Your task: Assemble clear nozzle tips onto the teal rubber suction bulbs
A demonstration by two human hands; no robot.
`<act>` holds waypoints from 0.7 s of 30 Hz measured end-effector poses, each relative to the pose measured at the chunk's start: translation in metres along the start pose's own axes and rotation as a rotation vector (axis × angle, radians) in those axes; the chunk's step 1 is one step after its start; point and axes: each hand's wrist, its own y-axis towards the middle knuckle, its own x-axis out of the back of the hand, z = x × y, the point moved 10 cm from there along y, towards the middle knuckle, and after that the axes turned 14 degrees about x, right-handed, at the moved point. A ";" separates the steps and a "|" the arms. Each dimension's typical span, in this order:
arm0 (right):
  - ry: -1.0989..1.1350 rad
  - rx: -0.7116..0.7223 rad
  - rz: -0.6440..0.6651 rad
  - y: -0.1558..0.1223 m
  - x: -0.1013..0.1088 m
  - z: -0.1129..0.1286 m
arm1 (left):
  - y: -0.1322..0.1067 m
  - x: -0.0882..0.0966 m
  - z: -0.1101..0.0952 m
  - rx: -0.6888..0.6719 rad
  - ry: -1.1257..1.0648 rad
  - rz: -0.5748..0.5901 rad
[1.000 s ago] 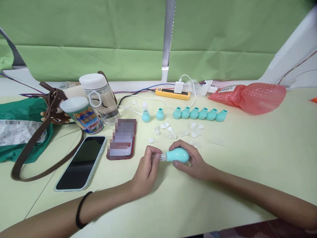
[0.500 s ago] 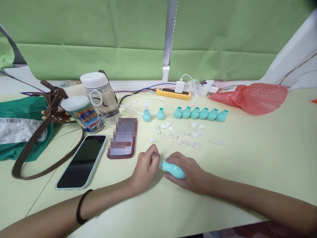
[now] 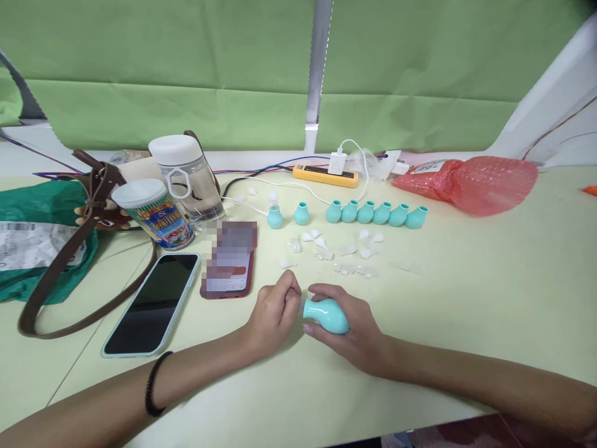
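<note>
Lower centre: my right hand [image 3: 358, 330] grips glossy teal bulb-shaped container [image 3: 330, 315], inside hidden; left hand [image 3: 274, 316] pinches mostly hidden clear plastic piece [image 3: 301, 306].

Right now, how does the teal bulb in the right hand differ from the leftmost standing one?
Pose: the held bulb is sideways, neck toward the left hand; the leftmost bulb stands upright.
Contact: the right hand grips the held bulb; no hand touches the leftmost bulb.
Shared: teal, round body, narrower neck.

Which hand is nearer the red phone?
Left. The left hand is just to the right of the red phone, toward the wearer; the right hand, holding the teal bulb, is farther right.
</note>
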 end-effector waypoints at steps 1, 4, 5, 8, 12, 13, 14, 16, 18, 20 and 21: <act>0.091 -0.094 0.007 -0.002 -0.003 -0.007 | 0.000 0.001 -0.001 -0.011 0.005 -0.011; 0.386 -0.356 0.037 -0.010 -0.018 -0.023 | 0.001 0.002 -0.002 -0.029 0.021 -0.024; 0.472 -0.424 0.038 -0.012 -0.023 -0.025 | 0.001 0.003 -0.003 -0.037 0.029 -0.029; 0.668 -0.558 0.032 -0.016 -0.032 -0.026 | 0.002 0.004 -0.008 -0.096 0.068 -0.039; 0.906 -0.636 0.097 -0.015 -0.044 -0.018 | 0.001 0.005 -0.019 -0.202 0.134 -0.034; 0.968 -0.645 0.119 -0.014 -0.046 -0.015 | 0.001 0.006 -0.021 -0.224 0.153 -0.038; 1.032 -0.656 0.146 -0.013 -0.048 -0.013 | 0.000 0.007 -0.024 -0.250 0.171 -0.045; 1.165 -0.701 0.219 -0.014 -0.052 -0.007 | 0.000 0.009 -0.029 -0.305 0.198 -0.058; 1.301 -0.746 0.335 -0.016 -0.058 0.003 | -0.004 0.010 -0.036 -0.409 0.224 -0.076; 1.402 -0.758 0.430 -0.018 -0.060 0.012 | -0.009 0.011 -0.041 -0.517 0.234 -0.094; 1.425 -0.754 0.461 -0.018 -0.061 0.014 | -0.011 0.011 -0.043 -0.563 0.238 -0.100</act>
